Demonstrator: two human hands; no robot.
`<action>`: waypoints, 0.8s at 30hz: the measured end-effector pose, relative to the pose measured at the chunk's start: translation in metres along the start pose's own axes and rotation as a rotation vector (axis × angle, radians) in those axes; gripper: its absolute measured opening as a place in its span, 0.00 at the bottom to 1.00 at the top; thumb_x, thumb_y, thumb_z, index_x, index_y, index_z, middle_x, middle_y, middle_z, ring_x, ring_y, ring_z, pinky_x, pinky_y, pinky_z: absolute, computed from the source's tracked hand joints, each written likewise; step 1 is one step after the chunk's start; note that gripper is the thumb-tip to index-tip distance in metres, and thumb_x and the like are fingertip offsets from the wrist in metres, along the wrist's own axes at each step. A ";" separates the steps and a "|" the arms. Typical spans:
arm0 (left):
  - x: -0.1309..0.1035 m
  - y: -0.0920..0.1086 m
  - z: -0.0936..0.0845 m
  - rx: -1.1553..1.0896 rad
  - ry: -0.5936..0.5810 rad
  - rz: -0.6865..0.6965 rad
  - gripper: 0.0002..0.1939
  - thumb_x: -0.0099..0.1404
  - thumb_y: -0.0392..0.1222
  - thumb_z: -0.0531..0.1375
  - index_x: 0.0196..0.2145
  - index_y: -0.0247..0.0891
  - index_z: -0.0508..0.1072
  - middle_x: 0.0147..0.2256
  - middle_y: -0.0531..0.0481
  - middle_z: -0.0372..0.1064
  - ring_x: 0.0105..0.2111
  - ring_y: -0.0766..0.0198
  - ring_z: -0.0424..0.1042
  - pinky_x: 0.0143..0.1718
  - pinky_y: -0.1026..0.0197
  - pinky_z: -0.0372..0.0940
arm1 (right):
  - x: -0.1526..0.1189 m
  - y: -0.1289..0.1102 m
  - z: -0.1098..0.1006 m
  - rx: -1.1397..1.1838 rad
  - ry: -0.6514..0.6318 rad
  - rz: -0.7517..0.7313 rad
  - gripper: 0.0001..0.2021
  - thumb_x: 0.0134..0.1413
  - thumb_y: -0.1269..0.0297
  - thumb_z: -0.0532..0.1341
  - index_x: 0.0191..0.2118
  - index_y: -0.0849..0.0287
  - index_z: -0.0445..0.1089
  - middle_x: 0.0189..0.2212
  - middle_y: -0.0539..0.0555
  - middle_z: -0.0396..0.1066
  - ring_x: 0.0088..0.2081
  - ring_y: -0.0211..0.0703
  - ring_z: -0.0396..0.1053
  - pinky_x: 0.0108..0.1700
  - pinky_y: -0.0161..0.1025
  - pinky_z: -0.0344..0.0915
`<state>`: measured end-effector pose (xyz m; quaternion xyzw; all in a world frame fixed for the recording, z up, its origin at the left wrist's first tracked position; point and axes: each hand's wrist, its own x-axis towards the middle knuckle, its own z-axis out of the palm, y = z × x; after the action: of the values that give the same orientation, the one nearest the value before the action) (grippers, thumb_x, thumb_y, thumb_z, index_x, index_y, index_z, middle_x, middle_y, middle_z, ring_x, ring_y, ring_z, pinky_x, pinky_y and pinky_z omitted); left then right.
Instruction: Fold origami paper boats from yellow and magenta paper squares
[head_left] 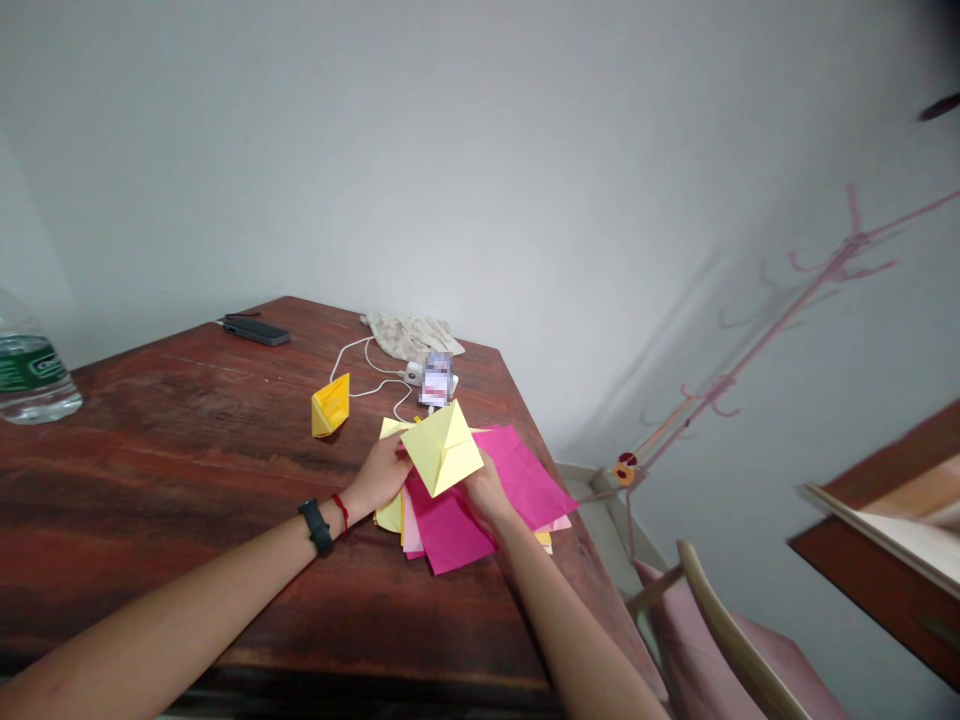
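A folded pale yellow origami paper (435,450), diamond-shaped with creases on its face, is held up between my two hands. My left hand (386,470) grips its left edge, its fingertips partly behind the paper. At the lower right side my right hand (484,492) holds it, with most of its fingers hidden. Below lie loose sheets of paper, a magenta sheet (525,478) on top and pink and yellow ones under it. To the left stands a folded orange-yellow paper piece (331,406).
A phone (436,380) with a white cable lies behind the paper, near a crumpled cloth (412,335). A black power bank (256,330) and a water bottle (34,370) are on the wooden table (187,470). At right are a chair (720,630) and a pink coat rack (780,320).
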<state>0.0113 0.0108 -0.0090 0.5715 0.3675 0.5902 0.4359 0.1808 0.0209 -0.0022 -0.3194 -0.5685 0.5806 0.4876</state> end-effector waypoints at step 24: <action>-0.003 -0.001 0.002 -0.065 -0.012 -0.038 0.15 0.56 0.42 0.66 0.42 0.35 0.77 0.41 0.42 0.80 0.46 0.49 0.76 0.45 0.52 0.71 | 0.005 0.011 -0.008 -0.070 -0.019 -0.104 0.18 0.48 0.55 0.70 0.45 0.54 0.75 0.43 0.57 0.79 0.44 0.55 0.76 0.48 0.51 0.72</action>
<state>0.0128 0.0085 -0.0108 0.5535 0.3565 0.5900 0.4674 0.1847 0.0296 -0.0138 -0.3007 -0.6090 0.5374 0.4999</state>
